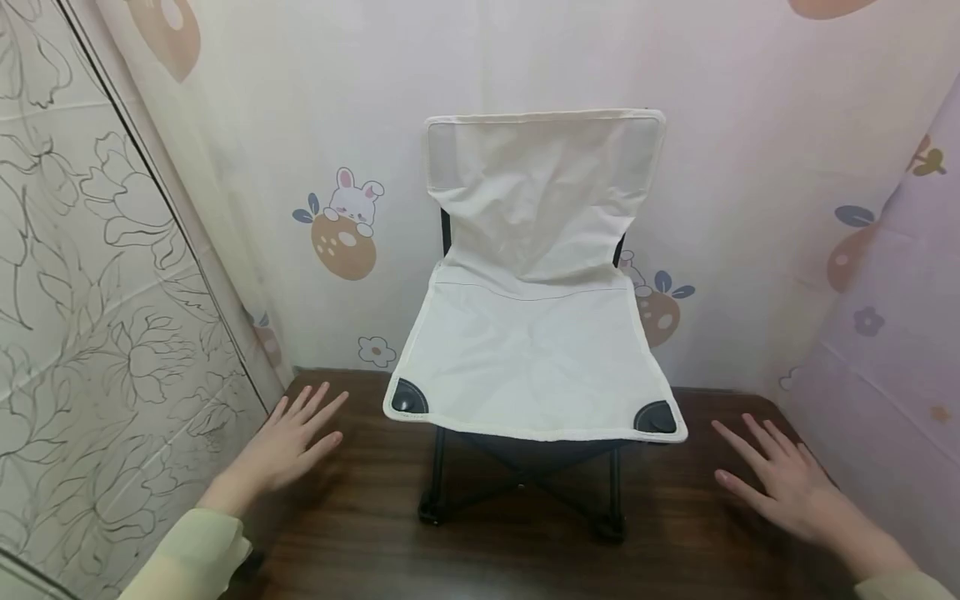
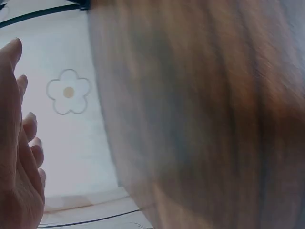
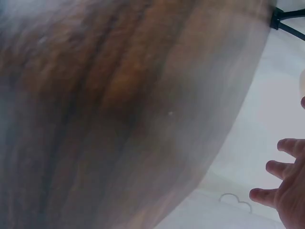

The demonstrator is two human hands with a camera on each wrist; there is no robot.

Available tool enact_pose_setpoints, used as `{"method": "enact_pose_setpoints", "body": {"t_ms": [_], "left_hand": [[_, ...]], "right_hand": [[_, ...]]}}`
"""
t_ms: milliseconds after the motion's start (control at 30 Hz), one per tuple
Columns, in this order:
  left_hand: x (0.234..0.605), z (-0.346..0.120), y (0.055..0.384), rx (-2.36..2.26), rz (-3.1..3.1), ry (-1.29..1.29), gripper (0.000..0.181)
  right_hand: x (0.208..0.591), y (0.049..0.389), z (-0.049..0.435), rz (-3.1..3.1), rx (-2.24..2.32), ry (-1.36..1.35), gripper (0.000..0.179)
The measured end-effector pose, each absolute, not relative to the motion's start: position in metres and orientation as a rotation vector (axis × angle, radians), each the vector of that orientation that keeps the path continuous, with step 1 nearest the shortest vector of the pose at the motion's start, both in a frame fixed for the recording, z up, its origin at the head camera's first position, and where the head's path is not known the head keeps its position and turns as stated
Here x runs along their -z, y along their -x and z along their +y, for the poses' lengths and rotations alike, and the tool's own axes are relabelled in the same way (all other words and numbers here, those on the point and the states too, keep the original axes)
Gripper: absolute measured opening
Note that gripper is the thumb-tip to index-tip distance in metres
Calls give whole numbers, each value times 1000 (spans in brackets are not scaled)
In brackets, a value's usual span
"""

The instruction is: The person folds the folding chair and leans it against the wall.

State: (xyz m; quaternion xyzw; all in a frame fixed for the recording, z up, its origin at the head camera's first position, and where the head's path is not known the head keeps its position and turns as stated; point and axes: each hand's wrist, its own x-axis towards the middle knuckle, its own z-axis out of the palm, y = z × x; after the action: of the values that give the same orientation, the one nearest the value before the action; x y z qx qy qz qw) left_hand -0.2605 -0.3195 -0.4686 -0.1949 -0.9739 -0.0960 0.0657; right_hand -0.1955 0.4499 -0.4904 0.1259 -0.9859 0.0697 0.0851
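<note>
A white fabric folding chair (image 1: 528, 350) with a dark metal frame stands unfolded on a dark brown wooden tabletop (image 1: 345, 533). Black corner patches mark the front of its seat, and crossed legs show below. To the chair's left, my left hand (image 1: 288, 442) is spread over the table with straight fingers and holds nothing. On the opposite side my right hand (image 1: 787, 483) hovers likewise, its fingers spread and apart from the chair. Each wrist view catches part of its hand at the edge, along with wood grain and a small piece of the chair's dark frame.
Behind the table hangs a pale curtain (image 1: 750, 208) printed with rabbits, fruit and flowers. A white panel with line-drawn flowers (image 1: 97, 292) closes off the left side. More of the printed cloth (image 1: 892, 375) borders the right.
</note>
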Motion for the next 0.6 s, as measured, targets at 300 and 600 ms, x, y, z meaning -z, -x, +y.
{"method": "enact_pose_setpoints", "body": {"t_ms": [300,600], "left_hand": [[441,-308,264,457,-2856,600,61],[419,-293,263,623,-2671,545,44]], "right_hand": [[470,201,443,-2754,-284,-485,83],[448,197,425,-2708,-447,-538,68]]}}
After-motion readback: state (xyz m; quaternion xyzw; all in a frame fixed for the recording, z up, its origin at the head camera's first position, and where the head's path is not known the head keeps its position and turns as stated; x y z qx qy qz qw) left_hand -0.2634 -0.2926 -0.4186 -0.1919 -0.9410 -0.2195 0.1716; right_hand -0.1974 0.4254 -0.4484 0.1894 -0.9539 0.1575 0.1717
